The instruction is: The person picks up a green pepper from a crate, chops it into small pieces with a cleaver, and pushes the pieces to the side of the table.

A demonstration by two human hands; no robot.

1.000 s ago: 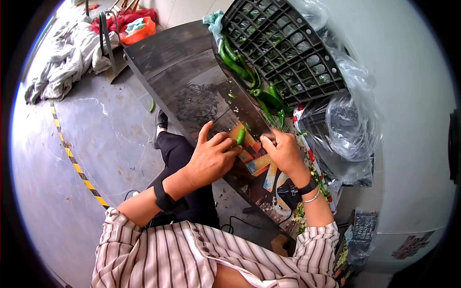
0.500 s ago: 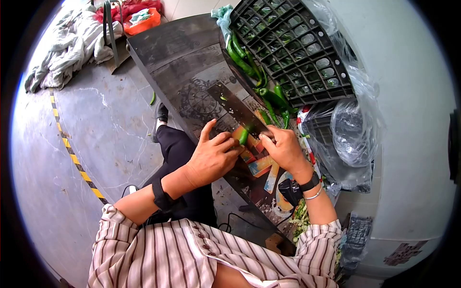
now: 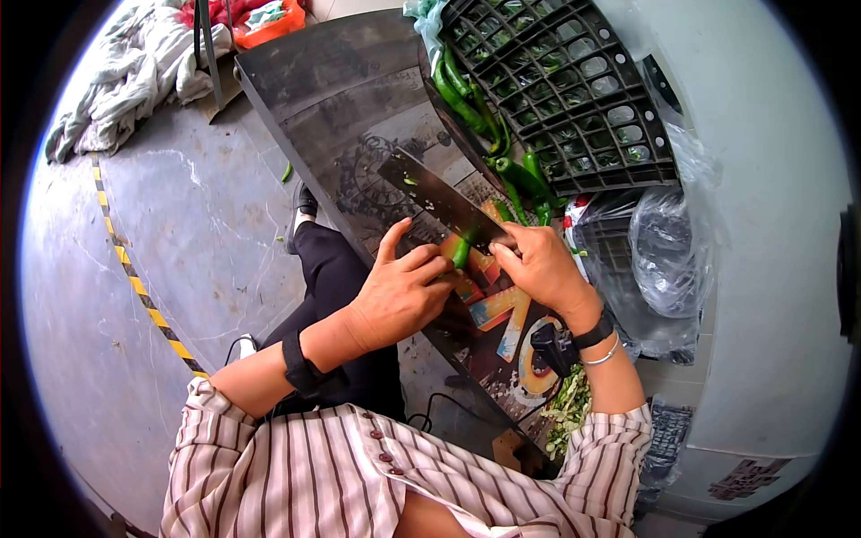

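My right hand (image 3: 543, 269) is closed round the handle end of a broad cleaver (image 3: 444, 204), whose blade points up and left over the dark table (image 3: 314, 99). Bits of green cling to the blade. Beside the blade, my left hand (image 3: 404, 287) holds a short green pepper (image 3: 461, 253) at its fingertips, with the index finger raised. Whole green peppers (image 3: 529, 184) lie just beyond the cleaver, and more long ones (image 3: 459, 100) lie further up. Chopped green pieces (image 3: 568, 408) are heaped near my right forearm.
A black plastic crate (image 3: 574, 90) stands tilted at the upper right, with clear plastic wrapping (image 3: 668, 242) below it. Pale cloths (image 3: 134, 72) and an orange bag (image 3: 269, 25) lie on the floor at the upper left. A small black device (image 3: 554, 348) is near my right wrist.
My right hand has shifted slightly right, and the cleaver's tip has moved a little up and left. More of the chopped heap shows. My left hand keeps its hold on the pepper.
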